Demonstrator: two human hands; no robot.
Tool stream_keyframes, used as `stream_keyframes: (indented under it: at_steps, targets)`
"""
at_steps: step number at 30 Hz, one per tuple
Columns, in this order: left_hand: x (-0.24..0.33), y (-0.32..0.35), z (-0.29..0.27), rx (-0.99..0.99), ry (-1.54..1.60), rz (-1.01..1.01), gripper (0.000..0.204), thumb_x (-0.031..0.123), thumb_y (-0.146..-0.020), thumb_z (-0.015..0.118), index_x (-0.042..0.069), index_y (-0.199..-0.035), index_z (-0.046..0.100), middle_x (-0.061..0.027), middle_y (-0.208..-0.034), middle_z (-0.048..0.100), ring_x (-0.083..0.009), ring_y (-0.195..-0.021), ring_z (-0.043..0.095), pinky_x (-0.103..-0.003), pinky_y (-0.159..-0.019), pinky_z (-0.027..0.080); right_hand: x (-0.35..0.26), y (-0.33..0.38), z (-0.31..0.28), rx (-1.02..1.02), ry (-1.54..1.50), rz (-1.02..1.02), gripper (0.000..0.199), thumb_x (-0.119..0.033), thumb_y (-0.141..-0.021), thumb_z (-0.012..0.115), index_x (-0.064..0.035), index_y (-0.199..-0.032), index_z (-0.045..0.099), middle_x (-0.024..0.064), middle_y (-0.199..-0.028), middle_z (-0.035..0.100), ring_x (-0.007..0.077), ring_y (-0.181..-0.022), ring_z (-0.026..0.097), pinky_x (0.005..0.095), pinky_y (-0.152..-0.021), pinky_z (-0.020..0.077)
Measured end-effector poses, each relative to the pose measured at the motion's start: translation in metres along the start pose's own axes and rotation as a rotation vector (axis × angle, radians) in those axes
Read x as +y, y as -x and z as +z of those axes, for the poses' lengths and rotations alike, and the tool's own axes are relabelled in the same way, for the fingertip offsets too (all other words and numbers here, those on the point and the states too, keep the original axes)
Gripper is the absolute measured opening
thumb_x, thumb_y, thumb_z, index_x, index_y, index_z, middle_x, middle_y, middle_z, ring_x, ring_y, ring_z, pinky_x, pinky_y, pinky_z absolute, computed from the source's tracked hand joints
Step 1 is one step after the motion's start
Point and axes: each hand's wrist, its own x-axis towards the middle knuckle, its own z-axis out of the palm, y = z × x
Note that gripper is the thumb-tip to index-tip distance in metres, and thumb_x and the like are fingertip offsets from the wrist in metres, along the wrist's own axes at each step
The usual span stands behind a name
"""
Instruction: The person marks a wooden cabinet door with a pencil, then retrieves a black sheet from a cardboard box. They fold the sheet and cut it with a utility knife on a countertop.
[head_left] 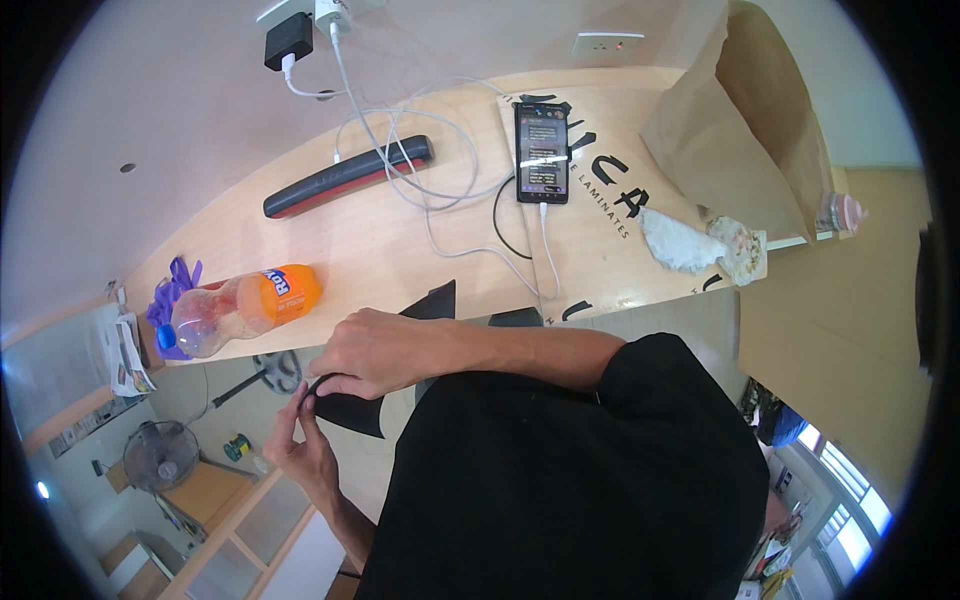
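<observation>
Both hands work at the near edge of the wooden table (pixel 330 250), holding one flat black piece (pixel 352 410) between them, just below the table edge.

Hand state:
- The right hand (pixel 375 352) is closed over the upper edge of the black piece, knuckles up, fingers curled around it.
- The left hand (pixel 300 445) comes from below; its fingertips (pixel 305 403) pinch the left end of the same piece, beside the right hand's fingers.

Position of the black piece: it sits directly under the right hand, in front of the table edge and above the person's black shirt (pixel 570 480). Its exact shape is partly hidden by the hands.

Items on the table, relative to the black piece:
- A second black piece (pixel 435 300) lies on the table edge just above the right hand.
- A plastic bottle (pixel 245 305) with an orange label lies on its side to the left, with purple gloves (pixel 170 290) behind its cap end.
- A long black and red tool (pixel 345 175) lies farther back on the table.
- A phone (pixel 542 152) with its screen lit lies at the far right, connected to a white cable (pixel 430 190).
- A brown paper bag (pixel 750 120) stands beyond the phone, with crumpled paper (pixel 685 245) at its base.
</observation>
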Motion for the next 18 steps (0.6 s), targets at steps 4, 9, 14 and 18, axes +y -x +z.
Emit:
stream_keyframes:
  at_steps: [4, 9, 14, 18]
  targets:
    - [0.011, -0.011, 0.005, 0.020, 0.047, 0.079, 0.021, -0.005, -0.092, 0.068, -0.001, -0.112, 0.076, -0.0162, -0.095, 0.077, -0.0189, -0.076, 0.068, -0.030, -0.074, 0.052, 0.006, 0.000, 0.006, 0.052, 0.007, 0.019, 0.019, -0.021, -0.093, 0.067, -0.0050, -0.099, 0.074, 0.0166, -0.074, 0.069, 0.0358, -0.071, 0.068, 0.0443, -0.068, 0.0539]
    - [-0.013, -0.028, -0.003, -0.073, -0.005, 0.246, 0.020, 0.003, -0.097, 0.067, -0.002, -0.114, 0.075, -0.0134, -0.101, 0.078, -0.0162, -0.088, 0.071, -0.031, -0.085, 0.054, -0.008, -0.001, 0.007, 0.134, 0.126, 0.052, 0.018, -0.020, -0.093, 0.068, -0.0044, -0.098, 0.074, 0.0150, -0.080, 0.071, 0.0344, -0.077, 0.069, 0.0425, -0.071, 0.0548]
    - [-0.011, -0.045, 0.003, -0.051, 0.117, 0.350, 0.017, -0.003, -0.093, 0.068, -0.003, -0.109, 0.075, -0.0167, -0.094, 0.076, -0.0226, -0.080, 0.069, -0.033, -0.076, 0.053, -0.011, -0.003, 0.017, 0.258, 0.144, 0.073, 0.019, -0.019, -0.093, 0.067, -0.0031, -0.100, 0.075, 0.0144, -0.086, 0.073, 0.0334, -0.083, 0.070, 0.0416, -0.076, 0.0553]
    - [-0.024, -0.054, 0.001, -0.059, 0.158, 0.457, 0.019, -0.005, -0.089, 0.070, -0.004, -0.108, 0.074, -0.0176, -0.089, 0.074, -0.0252, -0.073, 0.067, -0.034, -0.071, 0.052, -0.015, -0.006, 0.021, 0.320, 0.150, 0.067, 0.021, -0.018, -0.092, 0.068, -0.0013, -0.102, 0.075, 0.0142, -0.090, 0.074, 0.0331, -0.084, 0.071, 0.0412, -0.078, 0.0558]
